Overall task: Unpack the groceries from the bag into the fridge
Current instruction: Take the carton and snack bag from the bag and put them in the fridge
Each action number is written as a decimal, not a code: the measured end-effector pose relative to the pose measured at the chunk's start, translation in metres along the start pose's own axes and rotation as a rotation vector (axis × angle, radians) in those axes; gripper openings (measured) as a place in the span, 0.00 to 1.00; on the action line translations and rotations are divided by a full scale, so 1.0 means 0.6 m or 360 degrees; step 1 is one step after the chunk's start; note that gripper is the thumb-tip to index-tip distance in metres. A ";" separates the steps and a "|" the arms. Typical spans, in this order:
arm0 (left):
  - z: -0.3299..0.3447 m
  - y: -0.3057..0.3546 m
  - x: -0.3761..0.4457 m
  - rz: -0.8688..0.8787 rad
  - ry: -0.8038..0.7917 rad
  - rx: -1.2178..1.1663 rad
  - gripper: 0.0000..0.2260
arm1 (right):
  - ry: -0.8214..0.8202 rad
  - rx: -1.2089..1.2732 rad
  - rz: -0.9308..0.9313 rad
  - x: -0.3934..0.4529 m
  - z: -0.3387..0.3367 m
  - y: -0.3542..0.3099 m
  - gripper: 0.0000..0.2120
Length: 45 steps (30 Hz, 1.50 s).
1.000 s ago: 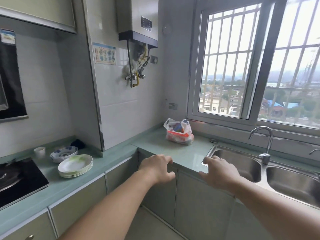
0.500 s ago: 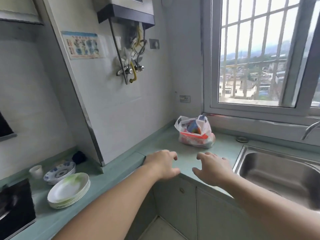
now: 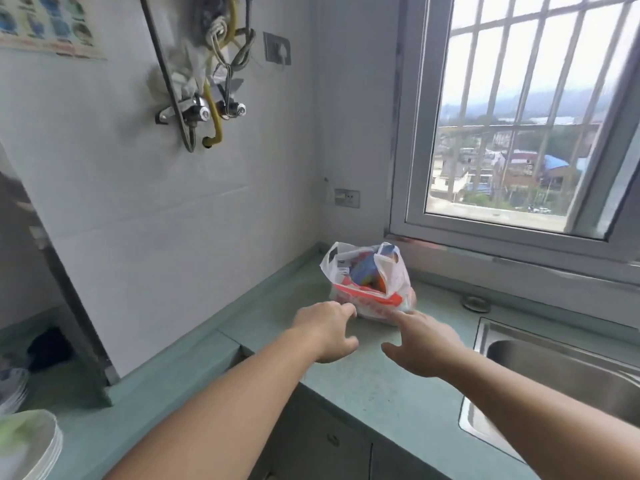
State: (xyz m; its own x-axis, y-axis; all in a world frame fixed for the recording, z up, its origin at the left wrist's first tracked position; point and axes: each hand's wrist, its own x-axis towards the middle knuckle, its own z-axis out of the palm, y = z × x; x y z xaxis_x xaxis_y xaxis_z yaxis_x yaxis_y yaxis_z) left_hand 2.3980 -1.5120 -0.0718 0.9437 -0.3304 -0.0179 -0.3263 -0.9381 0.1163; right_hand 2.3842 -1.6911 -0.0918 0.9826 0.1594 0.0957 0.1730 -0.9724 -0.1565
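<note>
A white plastic grocery bag (image 3: 370, 282) with red print stands on the green countertop (image 3: 374, 379) in the corner under the window. Blue and orange packages show through its open top. My left hand (image 3: 329, 330) reaches toward the bag's front left with relaxed fingers, its fingertips just short of the plastic. My right hand (image 3: 422, 342) stretches toward the bag's front right, the index finger at the bag's lower edge; I cannot tell if it touches. Neither hand holds anything. No fridge is in view.
A steel sink (image 3: 568, 382) lies to the right of my right arm. A sink plug (image 3: 475, 302) rests behind it by the window ledge. Stacked plates (image 3: 24, 445) sit at the lower left. Pipes and valves (image 3: 204, 109) hang on the wall above.
The view has closed in on the bag. Both hands have moved forward over the countertop, from its front edge to just in front of the bag.
</note>
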 end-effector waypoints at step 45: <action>0.206 -0.287 0.800 0.0268 -0.0375 -0.0035 0.20 | 0.0300 0.1103 0.1414 0.719 0.234 0.142 0.32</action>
State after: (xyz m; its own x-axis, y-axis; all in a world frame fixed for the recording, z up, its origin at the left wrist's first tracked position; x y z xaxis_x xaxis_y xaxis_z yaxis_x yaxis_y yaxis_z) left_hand 2.9002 -1.5217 -0.2229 0.8366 -0.4988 -0.2264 -0.4736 -0.8663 0.1585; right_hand 2.8325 -1.6812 -0.2019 0.7607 -0.6229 -0.1827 -0.5200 -0.4163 -0.7458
